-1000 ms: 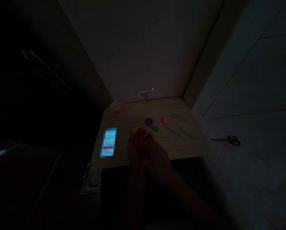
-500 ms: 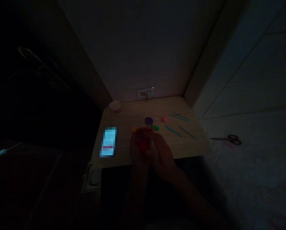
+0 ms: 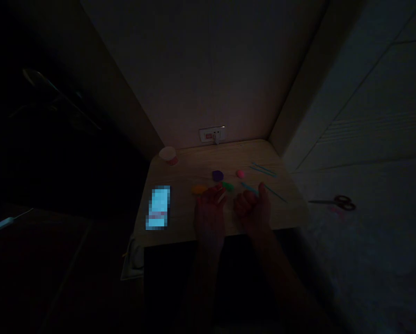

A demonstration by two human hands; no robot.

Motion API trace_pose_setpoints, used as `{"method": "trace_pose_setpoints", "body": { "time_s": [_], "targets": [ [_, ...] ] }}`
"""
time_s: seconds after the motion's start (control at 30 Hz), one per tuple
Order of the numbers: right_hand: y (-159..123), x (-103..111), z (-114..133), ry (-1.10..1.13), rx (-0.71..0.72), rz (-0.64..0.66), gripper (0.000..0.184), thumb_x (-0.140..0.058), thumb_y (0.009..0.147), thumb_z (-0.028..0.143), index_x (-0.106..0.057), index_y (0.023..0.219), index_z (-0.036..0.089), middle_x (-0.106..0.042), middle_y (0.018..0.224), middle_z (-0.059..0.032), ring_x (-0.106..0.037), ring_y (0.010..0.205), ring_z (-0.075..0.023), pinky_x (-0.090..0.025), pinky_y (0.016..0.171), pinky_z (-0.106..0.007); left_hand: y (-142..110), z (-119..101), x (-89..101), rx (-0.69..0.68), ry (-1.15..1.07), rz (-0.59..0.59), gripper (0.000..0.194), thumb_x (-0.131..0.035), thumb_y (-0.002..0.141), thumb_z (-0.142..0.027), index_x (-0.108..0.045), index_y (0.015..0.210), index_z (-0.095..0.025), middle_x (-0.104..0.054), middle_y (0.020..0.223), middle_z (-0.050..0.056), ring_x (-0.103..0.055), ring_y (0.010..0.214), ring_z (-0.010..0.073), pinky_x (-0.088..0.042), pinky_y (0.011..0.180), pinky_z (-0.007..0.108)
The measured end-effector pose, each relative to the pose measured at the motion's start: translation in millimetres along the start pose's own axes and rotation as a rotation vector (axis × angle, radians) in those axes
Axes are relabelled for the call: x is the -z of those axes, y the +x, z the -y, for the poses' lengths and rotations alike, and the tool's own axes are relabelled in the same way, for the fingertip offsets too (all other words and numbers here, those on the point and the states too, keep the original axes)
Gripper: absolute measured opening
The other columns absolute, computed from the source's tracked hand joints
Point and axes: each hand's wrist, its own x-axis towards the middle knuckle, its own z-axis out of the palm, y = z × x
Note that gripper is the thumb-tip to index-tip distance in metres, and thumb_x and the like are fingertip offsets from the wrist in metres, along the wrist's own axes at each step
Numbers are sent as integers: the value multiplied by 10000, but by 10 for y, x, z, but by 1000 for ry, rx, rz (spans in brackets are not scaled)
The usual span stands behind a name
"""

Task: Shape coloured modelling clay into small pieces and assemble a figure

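Observation:
My left hand (image 3: pixel 211 215) is palm up over the front of the small wooden table (image 3: pixel 190 167), its fingers loosely curled and apart, with nothing visible on the palm. To its right, my right hand (image 3: pixel 253 211) is closed, thumb up; whatever it may hold is hidden. Just beyond the hands lie an orange piece of modelling clay (image 3: pixel 198 189), a green piece (image 3: pixel 228 186), a purple piece (image 3: pixel 217 176) and a pink ball (image 3: pixel 240 173). A blue modelling tool (image 3: pixel 249 187) is partly covered by my right hand. The light is very dim.
A glowing phone (image 3: pixel 158 207) lies at the table's left, with a small tub (image 3: pixel 168 155) behind it. Thin blue tools (image 3: pixel 263 170) rest at the back right. Scissors (image 3: pixel 340 202) lie off to the right. A wall socket (image 3: pixel 212 134) holds a plug.
My hands were together around a red lump of clay. They have come apart, my right hand moving right and closing. The red lump is out of sight now.

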Motion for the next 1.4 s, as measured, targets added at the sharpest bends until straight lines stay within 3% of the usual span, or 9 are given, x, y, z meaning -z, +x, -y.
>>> {"method": "trace_pose_setpoints", "body": {
  "time_s": [0.1, 0.23, 0.37, 0.5, 0.67, 0.83, 1.0, 1.17, 1.4],
  "targets": [
    [-5, 56, 79, 1, -42, 19, 768, -539, 951, 736, -133, 508, 257, -146, 410, 87, -147, 362, -88, -261, 347, -243, -6, 39, 39, -50, 52, 16, 356, -516, 1009, -494, -724, 968, -208, -724, 1144, 106, -681, 1106, 248, -503, 968, 379],
    [-20, -6, 77, -44, -96, 109, 702, -519, 963, 732, -242, 519, 265, -202, 432, 87, -165, 386, -104, -301, 374, -254, -10, 60, 51, -187, 149, 27, 309, -635, 946, -497, -743, 957, -208, -718, 1082, 98, -671, 1070, 258, -509, 931, 370],
    [-68, -144, 89, -149, -157, 222, 688, -326, 945, 861, -602, 778, 253, -563, 655, -16, -546, 612, -198, -533, 580, -345, -66, -48, 40, -447, 437, 92, 297, -750, 881, -498, -783, 981, -220, -713, 1082, 91, -635, 1095, 267, -471, 1026, 361],
    [-178, -228, 139, -339, -113, 299, 832, -118, 980, 827, -698, 988, 231, -729, 937, -120, -667, 1069, -303, -566, 927, -508, -123, -217, 52, -466, 853, 362, 371, -789, 854, -267, -773, 1225, -273, -701, 1357, 113, -548, 1360, 330, -292, 1244, 458],
    [-256, -224, 186, -457, -85, 390, 894, -61, 964, 844, -689, 1114, 226, -747, 1110, -147, -645, 1207, -310, -553, 996, -526, -60, -305, 121, -374, 1068, 547, 462, -732, 859, -155, -749, 1288, -327, -720, 1395, 73, -510, 1467, 337, 13, 1318, 542],
    [-233, -168, 189, -353, -217, 421, 978, 20, 929, 860, -646, 1248, 219, -754, 1160, -155, -700, 1131, -291, -574, 958, -501, -41, -315, 172, -234, 876, 425, 352, -827, 762, -120, -831, 1065, -299, -792, 1229, 71, -641, 1310, 332, -231, 1296, 511],
    [-216, -114, 174, -323, -234, 382, 994, 13, 921, 874, -549, 1433, 233, -745, 1248, -165, -720, 1134, -283, -554, 987, -519, -52, -228, 205, -268, 511, 39, 157, -867, 771, -173, -822, 920, -192, -792, 953, 69, -722, 925, 216, -568, 880, 281],
    [-207, -127, 152, -332, -230, 335, 969, -34, 939, 867, -559, 1443, 227, -750, 1261, -175, -720, 1167, -288, -569, 967, -509, -46, -122, 172, -120, 243, -57, 422, -929, 704, -523, -721, 829, -178, -593, 643, -36, -528, 548, 79, -453, 498, 162],
    [-194, -84, 32, -457, -72, 241, 854, -170, 990, 827, -613, 1423, 238, -685, 1431, -159, -655, 1325, -293, -484, 1137, -576, -71, -79, 80, -26, 174, 11, 479, -894, 765, -522, -575, 701, -169, -434, 584, -66, -365, 476, 48, -304, 419, 153]
  ]
}}
